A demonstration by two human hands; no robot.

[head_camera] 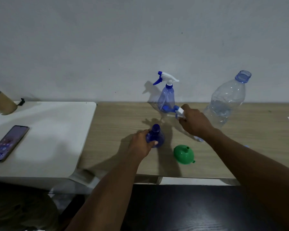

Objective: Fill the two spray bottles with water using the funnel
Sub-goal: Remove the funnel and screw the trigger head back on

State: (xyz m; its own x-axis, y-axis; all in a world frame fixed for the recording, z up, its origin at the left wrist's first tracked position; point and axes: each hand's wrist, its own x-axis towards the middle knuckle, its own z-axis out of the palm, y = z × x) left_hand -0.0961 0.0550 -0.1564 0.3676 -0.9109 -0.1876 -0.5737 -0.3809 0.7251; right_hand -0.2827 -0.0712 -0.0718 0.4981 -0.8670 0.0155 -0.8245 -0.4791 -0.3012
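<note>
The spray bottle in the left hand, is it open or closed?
Open. The spray bottle in the left hand has a bare neck, no sprayer; the right hand holds a trigger head away from it.

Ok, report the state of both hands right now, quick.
The left hand grips the uncapped spray bottle.
The right hand holds the detached spray head.

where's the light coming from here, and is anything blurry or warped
Head view: dim, lit from the right, so the capped spray bottle throws its shadow left onto the wall, and the left hand shadows the wooden table. Head view: the wide-angle lens seems to lean the water bottle outward; the phone looks soft.
</note>
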